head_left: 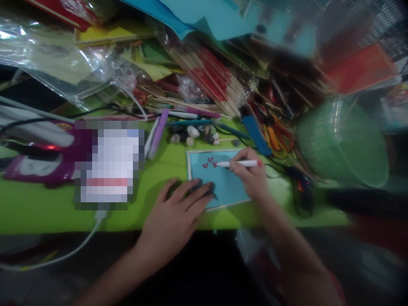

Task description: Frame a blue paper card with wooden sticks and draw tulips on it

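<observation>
A small blue card with a pale border lies on the green table. Three small red marks are drawn near its top. My right hand is closed around a white marker with a red end, its tip touching the card beside the red marks. My left hand lies flat with fingers spread, pressing on the card's lower left corner.
Small pebbles lie just beyond the card. A bundle of wooden sticks in plastic, scissors, a purple pen, a black glue gun, a green bucket at right and a blurred-out device with a white cable at left surround it.
</observation>
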`<state>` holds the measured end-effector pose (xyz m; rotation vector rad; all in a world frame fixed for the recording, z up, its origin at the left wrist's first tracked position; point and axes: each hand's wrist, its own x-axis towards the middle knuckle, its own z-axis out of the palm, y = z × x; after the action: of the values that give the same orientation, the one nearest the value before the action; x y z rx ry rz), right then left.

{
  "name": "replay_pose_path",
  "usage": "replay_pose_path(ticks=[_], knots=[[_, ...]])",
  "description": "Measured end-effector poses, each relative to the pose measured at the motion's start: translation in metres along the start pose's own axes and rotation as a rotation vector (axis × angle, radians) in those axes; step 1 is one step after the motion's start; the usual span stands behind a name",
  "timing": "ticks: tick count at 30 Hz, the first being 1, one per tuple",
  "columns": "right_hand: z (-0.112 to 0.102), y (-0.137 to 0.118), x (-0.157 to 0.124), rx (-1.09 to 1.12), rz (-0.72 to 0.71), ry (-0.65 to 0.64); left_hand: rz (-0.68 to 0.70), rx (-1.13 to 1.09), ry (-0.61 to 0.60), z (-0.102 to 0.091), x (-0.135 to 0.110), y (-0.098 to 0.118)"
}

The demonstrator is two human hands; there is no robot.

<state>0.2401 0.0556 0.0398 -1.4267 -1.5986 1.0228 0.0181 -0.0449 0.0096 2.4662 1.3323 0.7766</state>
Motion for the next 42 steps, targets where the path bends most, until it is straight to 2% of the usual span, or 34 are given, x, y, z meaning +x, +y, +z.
replay_pose_path(ticks=[7, 12, 25, 42], knots=[[-0.002, 0.008, -0.003, 0.165, -0.066, 0.059, -0.005, 0.003, -0.017, 0.0, -0.001, 0.0], [-0.001, 0.011, -0.005, 0.194, -0.06, 0.09, -0.004, 0.015, -0.012, 0.0, 0.0, 0.001], [-0.004, 0.007, -0.007, 0.171, -0.102, 0.082, 0.014, -0.022, 0.1, 0.002, -0.005, 0.0], [-0.004, 0.007, -0.011, 0.269, -0.12, 0.007, 0.044, 0.062, 0.126, 0.007, -0.005, -0.001]])
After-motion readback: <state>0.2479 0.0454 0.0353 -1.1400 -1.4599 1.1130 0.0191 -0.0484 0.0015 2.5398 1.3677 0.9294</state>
